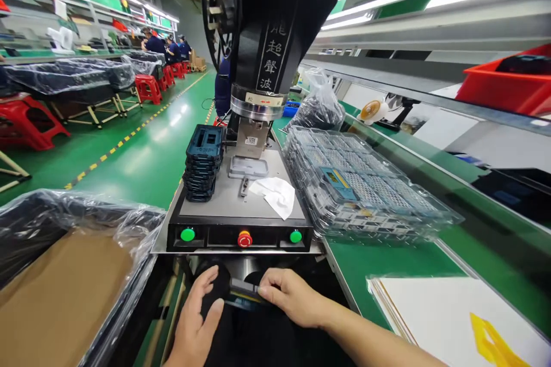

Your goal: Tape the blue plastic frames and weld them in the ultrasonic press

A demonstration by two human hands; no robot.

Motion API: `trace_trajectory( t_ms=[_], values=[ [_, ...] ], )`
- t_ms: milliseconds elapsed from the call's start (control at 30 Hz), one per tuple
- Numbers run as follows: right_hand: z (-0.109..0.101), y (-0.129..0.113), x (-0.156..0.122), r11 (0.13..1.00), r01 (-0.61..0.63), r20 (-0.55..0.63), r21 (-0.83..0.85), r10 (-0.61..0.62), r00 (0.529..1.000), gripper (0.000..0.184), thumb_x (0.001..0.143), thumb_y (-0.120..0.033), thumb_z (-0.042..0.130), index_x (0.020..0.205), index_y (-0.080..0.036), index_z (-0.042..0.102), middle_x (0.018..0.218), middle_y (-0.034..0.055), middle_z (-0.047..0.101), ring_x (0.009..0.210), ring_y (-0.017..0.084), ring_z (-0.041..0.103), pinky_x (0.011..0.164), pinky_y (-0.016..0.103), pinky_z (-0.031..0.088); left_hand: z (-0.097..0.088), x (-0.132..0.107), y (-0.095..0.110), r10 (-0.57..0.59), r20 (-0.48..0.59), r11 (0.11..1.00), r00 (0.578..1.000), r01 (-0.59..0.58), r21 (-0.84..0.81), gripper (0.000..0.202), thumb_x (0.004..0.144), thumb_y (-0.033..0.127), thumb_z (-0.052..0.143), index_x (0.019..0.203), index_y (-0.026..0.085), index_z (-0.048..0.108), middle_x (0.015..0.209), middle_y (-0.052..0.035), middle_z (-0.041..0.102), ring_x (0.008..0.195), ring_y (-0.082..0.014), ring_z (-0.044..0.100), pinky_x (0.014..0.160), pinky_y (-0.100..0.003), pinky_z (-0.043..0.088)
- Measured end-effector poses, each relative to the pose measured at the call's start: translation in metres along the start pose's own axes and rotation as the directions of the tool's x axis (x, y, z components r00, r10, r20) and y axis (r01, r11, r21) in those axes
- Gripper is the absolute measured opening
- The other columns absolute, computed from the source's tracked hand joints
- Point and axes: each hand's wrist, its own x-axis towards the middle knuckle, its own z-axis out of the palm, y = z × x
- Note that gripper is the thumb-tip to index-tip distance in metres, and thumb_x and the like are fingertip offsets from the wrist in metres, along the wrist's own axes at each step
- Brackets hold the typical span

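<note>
Lower centre, the right hand (pixel 297 299) pinches a dark part (pixel 244 289) endwise, likely steadying it. The left hand (pixel 194 316) spreads alongside.

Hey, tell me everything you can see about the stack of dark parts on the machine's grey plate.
The stack of dark parts is an upright, slightly uneven pile of flat, blue-black rectangular pieces that look like moulded plastic. The top one lies flat, showing rectangular recesses or openings and small markings too small to read. The lower pieces show mainly as layered edges. The pile rests on the left side of the grey plate, behind the left green button. Neither hand touches it.
</note>
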Motion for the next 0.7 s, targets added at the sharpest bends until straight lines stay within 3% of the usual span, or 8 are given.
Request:
trace_trajectory(
  t_ms=[67,133,233,367,600,700],
  values=[
    [0.018,0.021,-0.001,0.958,-0.203,0.099,0.202,0.186,0.978,0.034,0.084,-0.046,0.054,0.067,-0.016,0.055,0.057,-0.0046,0.043,0.053,0.008,0.035,0.050,0.021,0.029,0.003,0.002,0.017,-0.036,0.151,0.998,0.988,0.042,-0.037,0.053,0.084,0.045,0.052,0.130,0.020,0.049,0.127,-0.0116,0.059,0.112,-0.0237,0.057,0.097,-0.036,0.047],
    [0.031,0.037,0.001,0.912,-0.290,0.131,0.290,0.262,0.956,0.040,0.083,-0.051,0.054,0.065,-0.016,0.053,0.053,-0.0067,0.035,0.050,0.007,0.028,0.047,0.020,0.023,0.009,0.003,0.023,-0.140,0.218,0.989,0.966,0.145,-0.004,0.045,0.081,0.046,0.055,0.116,0.018,0.060,0.102,-0.0086,0.068,0.090,-0.0205,0.063,0.083,-0.033,0.050],
    [0.039,0.050,0.002,0.955,-0.217,0.090,0.203,0.203,0.975,0.034,0.082,-0.047,0.057,0.069,-0.015,0.060,0.057,-0.0048,0.047,0.054,0.008,0.037,0.051,0.020,0.029,0.020,0.000,0.018,-0.289,0.192,0.953,0.938,0.300,-0.030,0.042,0.079,0.050,0.057,0.102,0.016,0.065,0.082,-0.0044,0.067,0.074,-0.0170,0.061,0.070,-0.029,0.049],
    [0.035,0.049,0.001,0.994,-0.104,0.108,-0.025,0.106,0.988,0.016,0.077,-0.032,0.065,0.087,-0.019,0.068,0.079,-0.0010,0.066,0.069,0.012,0.055,0.062,0.022,0.038,0.027,-0.007,0.008,-0.429,0.164,0.882,0.888,0.451,-0.136,0.049,0.072,0.051,0.065,0.104,0.015,0.064,0.083,-0.0036,0.066,0.075,-0.0161,0.061,0.069,-0.028,0.048],
    [0.038,0.047,0.001,0.982,-0.065,0.109,-0.176,0.085,0.990,0.016,0.081,-0.028,0.061,0.093,-0.023,0.069,0.086,0.0008,0.070,0.076,0.016,0.062,0.066,0.024,0.041,0.027,-0.009,0.010,-0.497,0.302,0.812,0.814,0.558,-0.167,0.055,0.070,0.046,0.068,0.113,0.013,0.057,0.088,-0.0064,0.069,0.077,-0.0188,0.066,0.075,-0.033,0.051],
    [0.040,0.047,0.002,0.979,-0.049,0.112,-0.200,0.073,0.991,0.016,0.083,-0.029,0.059,0.094,-0.024,0.070,0.087,0.0009,0.070,0.077,0.016,0.062,0.065,0.024,0.041,0.027,-0.008,0.009,-0.487,0.277,0.847,0.828,0.525,-0.080,0.050,0.072,0.045,0.065,0.111,0.013,0.058,0.083,-0.0052,0.070,0.072,-0.0188,0.066,0.070,-0.032,0.052]
  ],
)
